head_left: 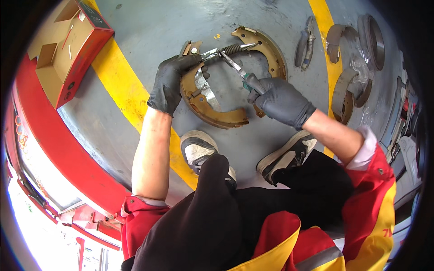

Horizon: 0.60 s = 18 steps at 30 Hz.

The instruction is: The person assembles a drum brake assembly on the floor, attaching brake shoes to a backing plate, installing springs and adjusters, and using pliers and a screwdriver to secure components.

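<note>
Two curved tan brake shoes lie facing each other on the grey floor, the left brake shoe (208, 112) and the right brake shoe (270, 49). A metal adjuster rod with a coil spring (232, 49) spans their upper parts. Black-gloved, my left hand (169, 83) is closed around the rod's left end beside the left shoe; some fingers are hidden behind it. My right hand (284, 101), also gloved, grips a pair of pliers (236, 66) with green on the handles. The pliers' jaws meet the rod near the spring's left end. A silver lever (208, 91) rests along the left shoe.
An open cardboard box (72, 52) stands at the upper left by a red raised edge (68, 147). Another pair of pliers (305, 44) lies at the right. Beyond are several loose brake shoes (343, 106), clear plastic (360, 67) and a dark metal ring (373, 43).
</note>
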Tool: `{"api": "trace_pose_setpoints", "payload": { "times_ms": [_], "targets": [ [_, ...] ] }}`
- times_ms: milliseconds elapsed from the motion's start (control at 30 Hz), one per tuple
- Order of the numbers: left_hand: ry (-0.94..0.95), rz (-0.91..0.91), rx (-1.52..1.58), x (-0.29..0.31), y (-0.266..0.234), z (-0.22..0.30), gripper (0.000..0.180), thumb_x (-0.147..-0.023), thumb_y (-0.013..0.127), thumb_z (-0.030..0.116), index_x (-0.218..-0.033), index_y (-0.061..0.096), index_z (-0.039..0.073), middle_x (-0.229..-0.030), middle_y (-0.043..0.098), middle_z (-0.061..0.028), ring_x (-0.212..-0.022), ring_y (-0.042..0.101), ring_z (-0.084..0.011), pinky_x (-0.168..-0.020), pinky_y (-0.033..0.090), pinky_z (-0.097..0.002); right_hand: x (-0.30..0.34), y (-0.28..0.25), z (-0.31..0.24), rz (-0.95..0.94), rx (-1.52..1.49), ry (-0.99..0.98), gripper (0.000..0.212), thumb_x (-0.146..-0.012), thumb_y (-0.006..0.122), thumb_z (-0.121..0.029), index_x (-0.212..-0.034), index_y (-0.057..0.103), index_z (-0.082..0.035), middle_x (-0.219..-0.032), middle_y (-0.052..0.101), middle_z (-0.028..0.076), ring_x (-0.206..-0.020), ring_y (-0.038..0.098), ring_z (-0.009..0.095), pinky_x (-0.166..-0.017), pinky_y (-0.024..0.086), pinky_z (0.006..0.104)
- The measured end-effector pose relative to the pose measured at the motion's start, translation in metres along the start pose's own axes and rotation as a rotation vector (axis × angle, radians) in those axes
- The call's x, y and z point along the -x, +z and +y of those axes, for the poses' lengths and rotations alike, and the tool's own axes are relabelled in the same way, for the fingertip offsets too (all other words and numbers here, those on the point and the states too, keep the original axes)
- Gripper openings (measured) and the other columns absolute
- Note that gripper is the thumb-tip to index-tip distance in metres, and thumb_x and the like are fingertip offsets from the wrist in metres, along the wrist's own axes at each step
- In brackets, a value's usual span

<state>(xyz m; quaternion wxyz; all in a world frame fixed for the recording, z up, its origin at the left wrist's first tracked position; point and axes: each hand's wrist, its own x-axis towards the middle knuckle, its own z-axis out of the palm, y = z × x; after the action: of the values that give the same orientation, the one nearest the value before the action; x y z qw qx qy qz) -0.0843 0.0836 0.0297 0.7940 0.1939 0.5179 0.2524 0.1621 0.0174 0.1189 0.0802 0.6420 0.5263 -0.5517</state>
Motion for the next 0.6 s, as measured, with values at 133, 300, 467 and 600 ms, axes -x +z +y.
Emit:
{"api": "trace_pose_setpoints", "payload": {
  "times_ms": [133,300,467,600],
  "targets": [
    [0.044,-0.007,-0.056,0.0,-0.003,-0.001,0.029,-0.094,0.067,0.014,-0.107,0.07,-0.011,-0.094,0.073,-0.0148,-0.079,0.073,-0.0216,-0.073,0.059,-0.0307,0.01,0.021,0.008,0.121,-0.152,-0.172,0.023,-0.092,0.055,-0.008,-0.107,0.072,-0.004,-0.083,0.07,0.01,-0.069,0.065,0.02,-0.069,0.052,0.0334],
    [-0.006,0.021,0.0,0.001,-0.004,-0.001,0.028,-0.095,0.066,0.013,-0.107,0.071,-0.012,-0.095,0.073,-0.0155,-0.079,0.073,-0.0206,-0.074,0.058,-0.0295,0.01,0.021,0.001,0.046,-0.065,-0.069,0.044,-0.087,0.053,-0.003,-0.129,0.066,-0.008,-0.088,0.071,0.01,-0.069,0.066,0.02,-0.07,0.054,0.0328],
    [0.03,-0.021,-0.006,0.0,-0.004,-0.002,0.029,-0.095,0.067,0.013,-0.11,0.07,-0.012,-0.095,0.074,-0.0164,-0.078,0.074,-0.0215,-0.073,0.059,-0.0303,0.008,0.027,0.006,0.078,-0.065,-0.083,0.05,-0.087,0.052,-0.002,-0.135,0.064,-0.009,-0.088,0.07,0.009,-0.068,0.065,0.018,-0.066,0.053,0.0311],
    [0.007,0.001,-0.003,0.0,-0.004,-0.001,0.029,-0.094,0.067,0.012,-0.111,0.07,-0.011,-0.096,0.074,-0.0164,-0.078,0.074,-0.0222,-0.074,0.06,-0.0309,0.009,0.023,-0.001,-0.002,-0.173,0.011,0.054,-0.087,0.052,-0.002,-0.139,0.061,-0.01,-0.091,0.07,0.008,-0.065,0.063,0.017,-0.064,0.053,0.0303]
  ]
}}
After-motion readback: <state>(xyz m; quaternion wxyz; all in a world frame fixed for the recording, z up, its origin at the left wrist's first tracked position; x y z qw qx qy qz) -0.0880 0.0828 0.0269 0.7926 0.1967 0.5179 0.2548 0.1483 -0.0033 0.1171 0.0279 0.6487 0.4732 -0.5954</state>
